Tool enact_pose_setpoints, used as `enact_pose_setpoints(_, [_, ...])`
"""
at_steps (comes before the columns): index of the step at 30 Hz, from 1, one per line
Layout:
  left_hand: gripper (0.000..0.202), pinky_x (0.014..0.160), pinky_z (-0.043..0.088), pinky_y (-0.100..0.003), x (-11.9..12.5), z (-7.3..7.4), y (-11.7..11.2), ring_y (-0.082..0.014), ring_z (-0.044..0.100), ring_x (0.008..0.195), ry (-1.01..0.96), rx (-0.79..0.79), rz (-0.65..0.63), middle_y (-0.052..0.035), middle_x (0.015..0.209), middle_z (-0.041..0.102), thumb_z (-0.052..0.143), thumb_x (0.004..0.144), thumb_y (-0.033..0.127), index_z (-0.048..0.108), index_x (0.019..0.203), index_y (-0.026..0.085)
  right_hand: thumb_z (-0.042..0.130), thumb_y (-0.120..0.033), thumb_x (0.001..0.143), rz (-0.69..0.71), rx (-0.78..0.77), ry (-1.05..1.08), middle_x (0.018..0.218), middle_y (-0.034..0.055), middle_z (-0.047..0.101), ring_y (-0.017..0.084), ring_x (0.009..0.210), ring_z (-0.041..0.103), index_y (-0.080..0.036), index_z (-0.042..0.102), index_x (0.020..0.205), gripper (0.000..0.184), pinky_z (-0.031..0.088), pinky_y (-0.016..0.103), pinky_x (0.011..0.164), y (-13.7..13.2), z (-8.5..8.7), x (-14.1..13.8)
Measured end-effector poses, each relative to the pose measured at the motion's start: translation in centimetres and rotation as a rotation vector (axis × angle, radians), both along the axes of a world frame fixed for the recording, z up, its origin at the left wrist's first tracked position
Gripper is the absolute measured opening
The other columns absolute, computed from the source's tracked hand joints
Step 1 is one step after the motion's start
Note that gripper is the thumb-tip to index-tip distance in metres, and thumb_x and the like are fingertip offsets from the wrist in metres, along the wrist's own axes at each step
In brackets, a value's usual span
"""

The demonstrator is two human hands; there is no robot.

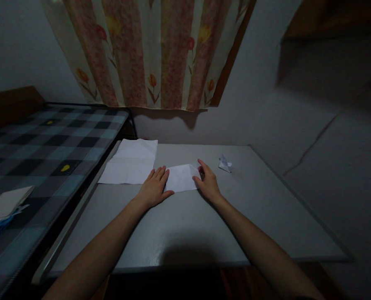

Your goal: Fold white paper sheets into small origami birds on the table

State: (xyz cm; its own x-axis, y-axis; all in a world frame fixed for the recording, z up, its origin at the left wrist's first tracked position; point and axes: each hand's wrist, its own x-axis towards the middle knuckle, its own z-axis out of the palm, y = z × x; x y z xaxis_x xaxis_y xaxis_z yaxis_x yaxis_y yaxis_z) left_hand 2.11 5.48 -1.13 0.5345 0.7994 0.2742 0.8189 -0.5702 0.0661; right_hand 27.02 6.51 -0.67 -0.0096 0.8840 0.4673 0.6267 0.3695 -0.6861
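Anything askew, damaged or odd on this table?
Nothing spilled or damaged. The creased sheet lies at the left edge of the table; a small folded figure sits apart, further right. The left hand and right hand rest on the folded paper.

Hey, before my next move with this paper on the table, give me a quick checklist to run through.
1. The left hand lies flat on the folded paper at its left edge: ok.
2. The right hand touches its right edge: ok.
3. Paper flat on the table: ok.
4. The creased sheet lies left, off the folded paper: ok.
5. The small folded figure sits apart from the right hand: ok.
6. Edges lined up: cannot tell, too dim.
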Motion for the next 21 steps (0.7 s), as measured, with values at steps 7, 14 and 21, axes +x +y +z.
enact_pose_setpoints(7, [0.091, 0.111, 0.025, -0.050, 0.1, 0.0, -0.1, -0.0340, 0.031, 0.137, -0.077, 0.050, 0.015, -0.0209, 0.147, 0.036, 0.060, 0.079, 0.053, 0.016, 0.146, 0.010, 0.058, -0.028, 0.079, -0.091, 0.094, 0.078, 0.079, 0.0042, 0.066, 0.018, 0.070, 0.057, -0.017, 0.070, 0.095, 0.023, 0.048, 0.033, 0.073, -0.1, 0.5, 0.4])
enact_pose_setpoints(14, [0.090, 0.101, 0.038, -0.047, 0.2, 0.6, -0.2, -0.0313, 0.048, 0.124, -0.240, 0.174, -0.033, -0.0218, 0.136, 0.049, 0.063, 0.081, 0.039, 0.011, 0.147, 0.008, 0.059, -0.030, 0.078, -0.114, 0.079, 0.264, 0.074, 0.0023, 0.068, 0.016, 0.065, 0.060, -0.017, 0.069, 0.082, 0.017, 0.048, 0.029, 0.065, -0.3, 0.9, 0.9])
enact_pose_setpoints(21, [0.018, 0.081, 0.047, -0.037, -0.3, 0.2, 0.0, -0.0204, 0.066, 0.095, -0.411, 0.281, -0.232, -0.0061, 0.092, 0.073, 0.054, 0.089, 0.023, 0.063, 0.105, 0.019, 0.060, -0.024, 0.074, -0.012, 0.027, 0.366, 0.079, 0.0036, 0.068, 0.018, 0.076, 0.065, -0.018, 0.062, 0.078, 0.007, 0.051, 0.035, 0.077, -0.2, 0.9, 1.4])
